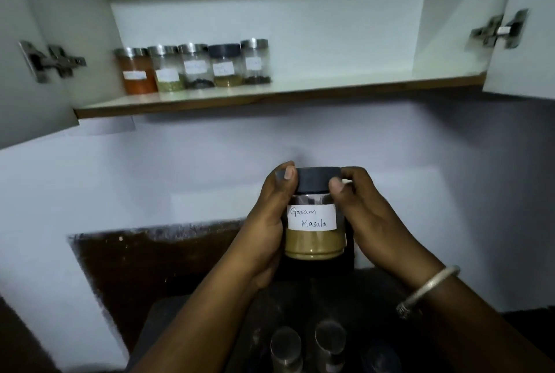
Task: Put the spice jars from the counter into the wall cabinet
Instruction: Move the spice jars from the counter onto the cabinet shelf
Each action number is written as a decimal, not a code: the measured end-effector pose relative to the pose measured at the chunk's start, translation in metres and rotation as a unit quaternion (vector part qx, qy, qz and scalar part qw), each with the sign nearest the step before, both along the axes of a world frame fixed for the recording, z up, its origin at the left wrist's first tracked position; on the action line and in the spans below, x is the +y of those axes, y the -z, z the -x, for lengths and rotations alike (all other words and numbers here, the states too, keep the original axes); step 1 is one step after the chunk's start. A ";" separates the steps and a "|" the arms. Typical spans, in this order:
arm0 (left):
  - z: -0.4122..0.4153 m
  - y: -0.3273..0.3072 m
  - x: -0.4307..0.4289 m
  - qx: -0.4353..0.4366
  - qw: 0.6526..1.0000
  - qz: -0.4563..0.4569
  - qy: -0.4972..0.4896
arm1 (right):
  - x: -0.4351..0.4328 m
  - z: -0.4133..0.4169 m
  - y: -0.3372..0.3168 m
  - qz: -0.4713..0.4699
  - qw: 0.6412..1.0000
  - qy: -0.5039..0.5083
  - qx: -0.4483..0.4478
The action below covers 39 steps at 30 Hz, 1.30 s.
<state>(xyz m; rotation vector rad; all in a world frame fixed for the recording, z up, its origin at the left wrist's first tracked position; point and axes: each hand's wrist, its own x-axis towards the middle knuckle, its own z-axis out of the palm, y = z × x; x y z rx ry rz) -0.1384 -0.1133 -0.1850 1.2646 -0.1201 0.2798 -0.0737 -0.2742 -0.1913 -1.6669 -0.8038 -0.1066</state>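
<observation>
- The Garam Masala jar (313,231) is upright in the air at about 6 o'clock from the frame's centre. It is below the open wall cabinet and above the dark worktop (300,297), not resting on either.
- The left hand (267,222) curls round the jar's 9 o'clock side with its thumb on the black lid (318,180). The right hand (369,219) grips the 3 o'clock side, its thumb also at the lid's edge. The two-sided hold probably keeps the jar level and the handwritten label facing the person, so it can be read.
- On the cabinet shelf (330,87), a row of five jars (195,66) stands at about 10 o'clock, packed side by side from the left wall with labels outward. The shelf to the row's right, toward 1 o'clock, is bare, and looks the likely spot for this jar.
- Both cabinet doors (18,72) are swung wide, which leaves the way up unobstructed.
- At least two steel-lidded jars (285,345) wait on the worktop at 6 o'clock, so the task seems roughly midway.
</observation>
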 end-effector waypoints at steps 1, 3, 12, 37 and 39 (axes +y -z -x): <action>-0.005 -0.014 0.001 -0.014 1.000 -0.006 -0.003 | -0.001 0.000 -0.011 0.026 1.000 0.002 -0.015; -0.019 -0.045 0.006 -0.047 0.998 -0.045 -0.018 | -0.001 -0.003 -0.038 0.058 0.995 0.016 -0.085; -0.108 -0.176 0.055 -0.133 0.956 -0.222 -0.139 | 0.046 -0.091 -0.181 0.092 0.962 0.097 -0.237; -0.214 -0.154 0.170 0.004 0.705 -0.636 -0.315 | 0.201 -0.347 -0.201 0.269 0.958 0.090 -0.033; -0.210 -0.154 0.168 0.002 0.707 -0.631 -0.319 | 0.195 -0.332 -0.201 0.341 0.934 0.099 -0.025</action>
